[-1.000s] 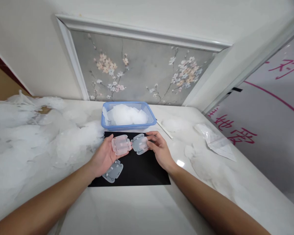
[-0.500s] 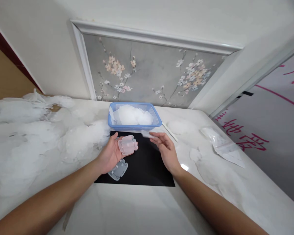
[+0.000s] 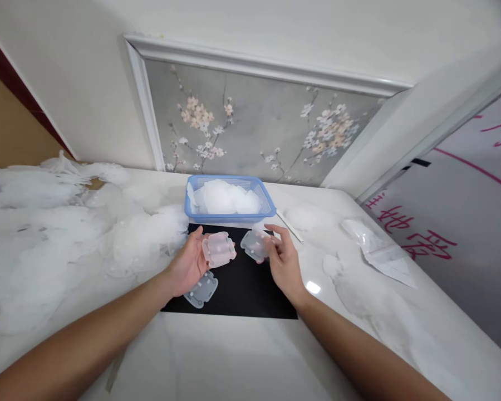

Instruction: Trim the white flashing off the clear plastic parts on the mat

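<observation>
1. Piece one point(image 3: 219, 250), a see-through plastic form with notched edges, lies across the fingers of our left hand point(image 3: 187, 267), at two o'clock from its palm.
2. Piece two point(image 3: 253, 246), similar in outline and greyer, sits at ten o'clock from our right hand point(image 3: 284, 259), whose thumb and fingers hold its near side. A narrow gap of black mat point(image 3: 250, 292) shows between it and piece one.
3. Piece three point(image 3: 201, 291), dotted with small pale spots, lies at five o'clock from our left hand, over the black mat; the hand and wrist cover part of it.
4. We cannot tell whether the pinkish cast on piece one is its own. A pale blur at the top of piece two is hard to make out, and our right fingertips partly hide behind the plastic. The lower frame cuts off both our forearms.
5. Our left hand is turned palm up and cupped under its load, thumb raised at eleven o'clock. Our right hand is bent inward, narrowed to a pinch, its forearm reaching in from five o'clock.
6. At twelve o'clock beyond the black mat we see a blue basket point(image 3: 229, 218) with white sheets point(image 3: 229, 197) inside; at two o'clock, a white stick point(image 3: 291, 227); toward nine, a broad translucent heap point(image 3: 58, 239).
</observation>
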Motion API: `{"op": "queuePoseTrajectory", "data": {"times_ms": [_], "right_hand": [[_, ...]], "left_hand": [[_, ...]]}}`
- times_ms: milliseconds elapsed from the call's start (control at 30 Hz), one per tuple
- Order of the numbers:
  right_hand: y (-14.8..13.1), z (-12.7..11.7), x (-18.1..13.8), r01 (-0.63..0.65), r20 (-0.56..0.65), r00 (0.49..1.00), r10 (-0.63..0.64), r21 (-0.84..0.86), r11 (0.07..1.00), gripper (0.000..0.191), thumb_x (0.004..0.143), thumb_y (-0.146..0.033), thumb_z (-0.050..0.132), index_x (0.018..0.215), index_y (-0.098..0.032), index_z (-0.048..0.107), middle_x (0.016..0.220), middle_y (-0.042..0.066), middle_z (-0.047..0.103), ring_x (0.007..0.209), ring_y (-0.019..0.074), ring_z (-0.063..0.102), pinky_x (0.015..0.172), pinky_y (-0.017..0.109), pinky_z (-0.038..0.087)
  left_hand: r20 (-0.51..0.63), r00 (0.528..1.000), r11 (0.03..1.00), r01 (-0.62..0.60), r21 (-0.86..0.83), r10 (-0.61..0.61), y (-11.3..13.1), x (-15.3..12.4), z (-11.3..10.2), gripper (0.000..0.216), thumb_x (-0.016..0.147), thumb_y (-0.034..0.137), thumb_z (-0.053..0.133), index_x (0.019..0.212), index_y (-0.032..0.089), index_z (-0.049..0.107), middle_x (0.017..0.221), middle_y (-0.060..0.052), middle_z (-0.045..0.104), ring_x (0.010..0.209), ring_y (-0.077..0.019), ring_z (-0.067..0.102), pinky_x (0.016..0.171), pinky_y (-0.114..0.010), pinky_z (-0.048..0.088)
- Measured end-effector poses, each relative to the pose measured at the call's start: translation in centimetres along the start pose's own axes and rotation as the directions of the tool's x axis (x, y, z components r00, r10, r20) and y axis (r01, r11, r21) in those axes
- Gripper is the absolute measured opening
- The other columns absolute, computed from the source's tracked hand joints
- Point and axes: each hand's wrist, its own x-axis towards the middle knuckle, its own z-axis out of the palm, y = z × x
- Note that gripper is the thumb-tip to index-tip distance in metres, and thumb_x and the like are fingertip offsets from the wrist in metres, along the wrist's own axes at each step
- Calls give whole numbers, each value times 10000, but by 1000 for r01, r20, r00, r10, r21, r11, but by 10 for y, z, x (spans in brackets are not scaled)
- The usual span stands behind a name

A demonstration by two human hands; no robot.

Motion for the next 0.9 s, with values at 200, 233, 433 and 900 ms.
{"op": "queuePoseTrajectory", "data": {"times_ms": [200, 233, 433, 900], "right_hand": [[-10, 16, -4, 610, 466, 736, -490, -144, 779, 386, 954, -218, 448, 1324, -226, 560, 1442, 101, 501, 1325, 227, 481, 1073, 422, 450], [-10, 20, -5, 641, 516, 699, -495, -146, 753, 430, 941, -233, 493, 1370, -215, 518, 1438, 110, 505, 1326, 231, 482, 1077, 425, 448], [-9, 21, -6, 500, 427, 810, -402, -146, 853, 354, 961, -201, 474, 1264, -306, 622, 1269, 27, 656, 1143, 195, 638, 970, 371, 541], [-19, 17, -7, 213, 398, 893, -208, 33, 976, 269, 952, -285, 504, 1137, -305, 698, 1195, 11, 693, 1138, 206, 636, 1025, 406, 489]], "left_hand": [[71, 997, 993, -13, 119, 4, -2, -1, 1, 497, 923, 553, 432, 1088, 132, 638, 1067, -113, 727, 1037, -239, 659, 938, -324, 457], [106, 994, 989, -14, 150, -2, -2, -1, 2, 517, 922, 569, 419, 1102, 137, 638, 1099, -112, 719, 1069, -237, 643, 948, -315, 448], [199, 978, 979, 19, 205, -61, -6, -3, 3, 506, 929, 565, 414, 1212, 178, 575, 1233, -110, 673, 1229, -238, 566, 1105, -345, 307], [141, 987, 967, 46, 250, -83, -7, -4, 1, 564, 929, 593, 374, 1273, 169, 518, 1175, -128, 676, 1187, -236, 598, 1108, -358, 309]]}}
